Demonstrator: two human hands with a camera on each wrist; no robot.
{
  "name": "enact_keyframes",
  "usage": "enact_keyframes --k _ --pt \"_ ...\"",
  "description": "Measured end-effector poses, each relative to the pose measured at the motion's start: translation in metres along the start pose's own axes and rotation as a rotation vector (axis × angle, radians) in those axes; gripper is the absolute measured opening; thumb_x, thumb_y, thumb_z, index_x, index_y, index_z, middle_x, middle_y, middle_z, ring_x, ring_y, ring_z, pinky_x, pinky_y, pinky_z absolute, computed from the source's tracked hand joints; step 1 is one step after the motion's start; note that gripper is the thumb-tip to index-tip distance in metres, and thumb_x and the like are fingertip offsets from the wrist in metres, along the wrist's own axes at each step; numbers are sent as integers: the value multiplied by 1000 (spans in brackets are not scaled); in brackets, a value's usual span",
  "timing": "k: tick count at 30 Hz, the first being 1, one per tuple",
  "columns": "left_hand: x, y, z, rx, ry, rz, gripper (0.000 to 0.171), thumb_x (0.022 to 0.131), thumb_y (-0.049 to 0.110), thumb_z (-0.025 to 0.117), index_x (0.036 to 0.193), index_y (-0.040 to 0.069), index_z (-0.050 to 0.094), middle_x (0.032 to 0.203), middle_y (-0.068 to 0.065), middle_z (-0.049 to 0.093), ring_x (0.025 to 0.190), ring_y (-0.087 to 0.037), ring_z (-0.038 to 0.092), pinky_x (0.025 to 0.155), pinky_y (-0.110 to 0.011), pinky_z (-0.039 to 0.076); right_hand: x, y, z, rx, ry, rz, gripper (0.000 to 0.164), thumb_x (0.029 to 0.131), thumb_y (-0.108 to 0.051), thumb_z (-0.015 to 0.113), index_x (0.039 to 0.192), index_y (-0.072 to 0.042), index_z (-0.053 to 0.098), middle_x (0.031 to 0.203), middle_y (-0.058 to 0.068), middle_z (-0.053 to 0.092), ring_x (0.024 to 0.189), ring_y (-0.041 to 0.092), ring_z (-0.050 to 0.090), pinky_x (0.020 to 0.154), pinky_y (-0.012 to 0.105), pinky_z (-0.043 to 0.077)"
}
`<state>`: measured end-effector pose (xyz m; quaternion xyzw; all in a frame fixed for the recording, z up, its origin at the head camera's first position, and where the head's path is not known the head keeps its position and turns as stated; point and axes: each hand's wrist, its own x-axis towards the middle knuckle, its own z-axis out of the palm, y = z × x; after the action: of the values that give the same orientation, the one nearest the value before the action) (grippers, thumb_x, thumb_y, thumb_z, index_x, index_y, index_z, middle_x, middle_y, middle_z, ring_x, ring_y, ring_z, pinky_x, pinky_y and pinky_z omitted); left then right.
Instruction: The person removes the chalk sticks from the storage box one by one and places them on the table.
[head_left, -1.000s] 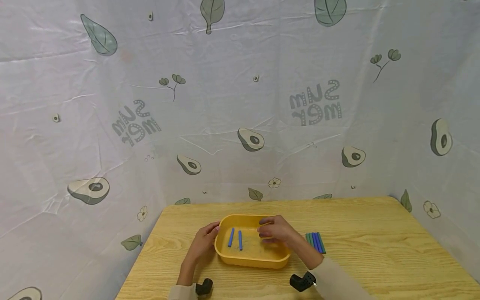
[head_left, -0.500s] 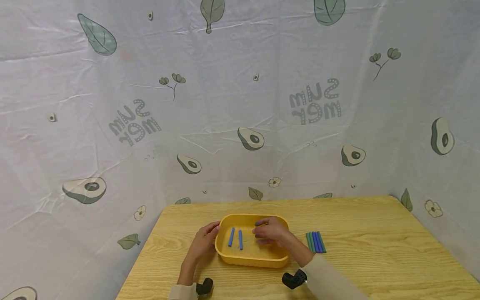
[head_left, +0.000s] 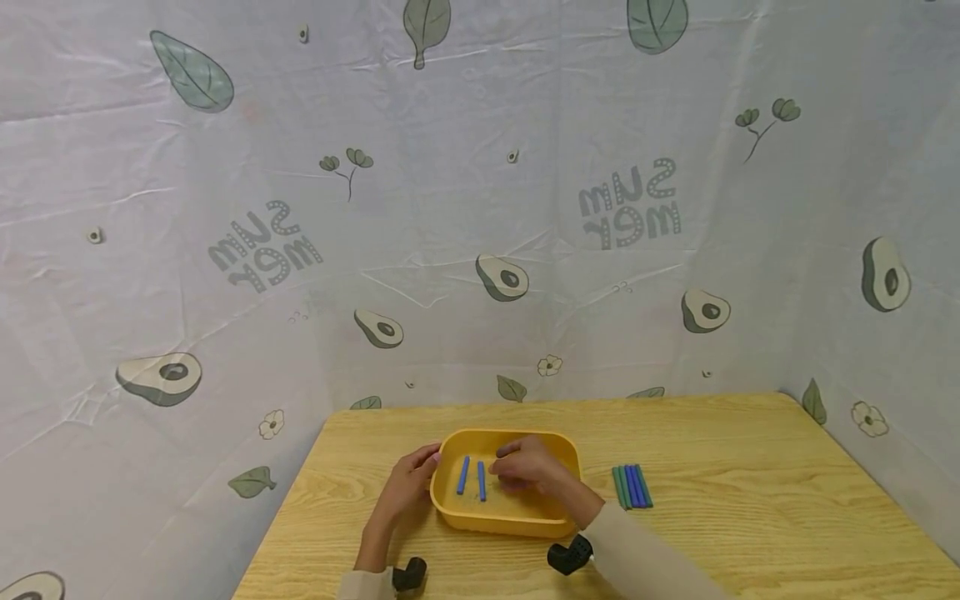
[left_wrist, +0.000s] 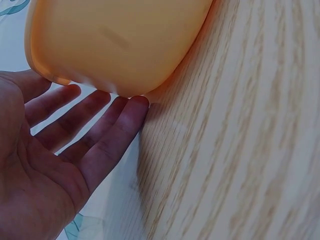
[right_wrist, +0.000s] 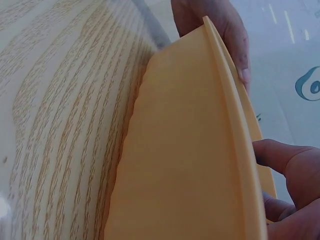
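Observation:
A yellow plastic tub [head_left: 510, 527] with rounded corners stands on the wooden table. Two slim blue sticks [head_left: 482, 482] lie inside it, side by side in its left half. At the tub's left side is my left hand [head_left: 408, 479]; in the left wrist view its fingertips [left_wrist: 139, 102] meet the outer wall while the thumb hooks over the rim. My right hand [head_left: 528, 465] reaches over the right side into the tub, fingers bent loosely downward and just right of the sticks. Nothing shows in its grasp; the wall hides part of it in the right wrist view.
To the right of the tub, several green and blue sticks [head_left: 632, 487] lie in a tight row on the wooden table [head_left: 750, 500]. A pale printed sheet [head_left: 480, 208] hangs behind the table and along both sides.
Inside the tub, my right hand has moved left and its fingers have come close to the nearer blue stick. My left hand stays at the tub's left side.

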<state>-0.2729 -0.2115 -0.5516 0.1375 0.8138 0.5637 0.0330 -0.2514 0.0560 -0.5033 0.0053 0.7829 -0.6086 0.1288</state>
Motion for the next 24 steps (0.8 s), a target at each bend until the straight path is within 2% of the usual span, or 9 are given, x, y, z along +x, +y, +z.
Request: enact_keyframes --k 5,8,15,20,24 --pt "0 -1 1 9 -3 11 47 114 32 55 150 3 62 149 -22 65 134 -39 65 103 -46 61 4 2 8 -17 14 4 52 88 -6 84 133 13 67 94 12 75 76 22 75 70 39 68" --pt "0 -1 1 22 5 15 47 114 31 55 150 3 62 150 -21 65 138 -40 63 107 -48 59 6 3 10 -9 12 4 53 88 -5 83 134 13 66 96 14 76 78 26 78 72 41 68" --pt "-1 1 1 3 4 3 47 114 30 54 151 1 60 152 -23 63 139 -41 62 105 -48 60 8 3 17 -1 20 -3 52 88 -3 83 134 14 66 99 19 78 91 36 80 76 44 68" --pt "0 -1 2 27 9 15 47 114 30 54 150 2 61 151 -22 64 141 -42 60 112 -54 55 8 4 24 -8 28 -11 51 88 -2 83 133 14 66 102 21 76 91 35 79 78 46 68" --pt "0 -1 2 26 1 20 48 114 30 53 151 1 60 151 -23 63 140 -43 60 109 -51 58 10 6 29 -26 29 -14 52 89 -3 83 135 13 65 105 21 76 90 31 78 78 47 68"
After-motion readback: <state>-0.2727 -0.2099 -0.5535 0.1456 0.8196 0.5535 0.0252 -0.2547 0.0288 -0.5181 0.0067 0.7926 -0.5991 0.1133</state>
